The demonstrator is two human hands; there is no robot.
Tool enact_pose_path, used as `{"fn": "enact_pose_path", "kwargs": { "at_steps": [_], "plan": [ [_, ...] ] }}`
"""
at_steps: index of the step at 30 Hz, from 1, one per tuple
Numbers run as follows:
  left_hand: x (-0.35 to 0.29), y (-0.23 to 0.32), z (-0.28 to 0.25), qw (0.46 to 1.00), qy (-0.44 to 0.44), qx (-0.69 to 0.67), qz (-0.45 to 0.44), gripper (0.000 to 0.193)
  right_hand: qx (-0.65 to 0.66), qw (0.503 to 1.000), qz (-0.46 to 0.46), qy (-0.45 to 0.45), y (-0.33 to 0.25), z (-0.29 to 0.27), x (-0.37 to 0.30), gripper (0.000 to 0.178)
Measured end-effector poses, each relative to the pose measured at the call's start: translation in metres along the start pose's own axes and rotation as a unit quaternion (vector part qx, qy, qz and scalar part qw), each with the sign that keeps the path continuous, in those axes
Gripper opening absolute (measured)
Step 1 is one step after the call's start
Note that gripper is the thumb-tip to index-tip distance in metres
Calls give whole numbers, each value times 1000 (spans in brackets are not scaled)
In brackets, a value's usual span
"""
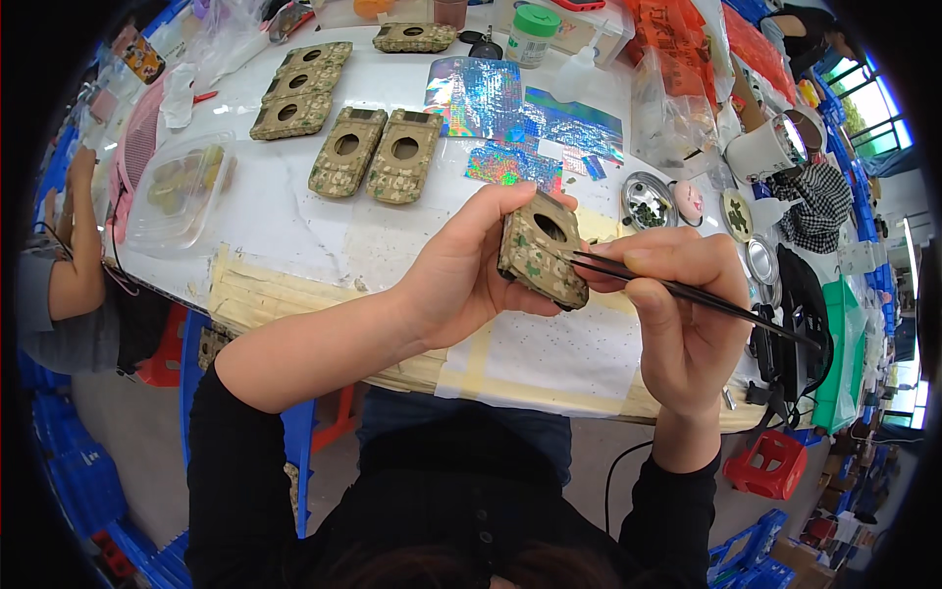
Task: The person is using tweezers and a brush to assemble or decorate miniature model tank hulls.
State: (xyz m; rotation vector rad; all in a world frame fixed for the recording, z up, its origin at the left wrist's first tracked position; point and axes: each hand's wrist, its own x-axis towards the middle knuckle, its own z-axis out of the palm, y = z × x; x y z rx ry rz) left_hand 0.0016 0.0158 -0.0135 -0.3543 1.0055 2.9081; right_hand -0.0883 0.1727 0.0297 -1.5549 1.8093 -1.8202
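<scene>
My left hand (469, 257) is wrapped round a camouflage model tank hull (561, 267), which is tilted and has a round hole in its top. Between the thumb and fingers of my right hand (695, 304) is a pair of black tweezers (677, 288). Their tips reach the hull's top beside the hole; whether they pinch a small part is too small to tell. Several like hulls lie on the table beyond my left hand, among them a pair side by side (400, 162) and a row (299, 90). Shiny holographic sheets (476, 96) lie beyond the held hull.
A round metal dish (648, 200) with small dark pieces stands at right, near a pink oval object (689, 201). A clear plastic box (182, 191) sits at left. A green-lidded jar (533, 37) and a white squeeze bottle (579, 74) stand at the back. Another person's arm (78, 231) is far left.
</scene>
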Motion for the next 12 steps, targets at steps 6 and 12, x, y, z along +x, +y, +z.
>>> {"fn": "enact_pose_path", "kwargs": {
  "at_steps": [6, 12],
  "plan": [
    [0, 0, 1, 1000, 2, 0, 2, 51, -1, 1000, -2, 1, -1, 0, 0, 16],
    [0, 1, 1, 1000, -5, 4, -1, 53, 46, 999, -17, 1, 0, -1, 0, 24]
  ]
}}
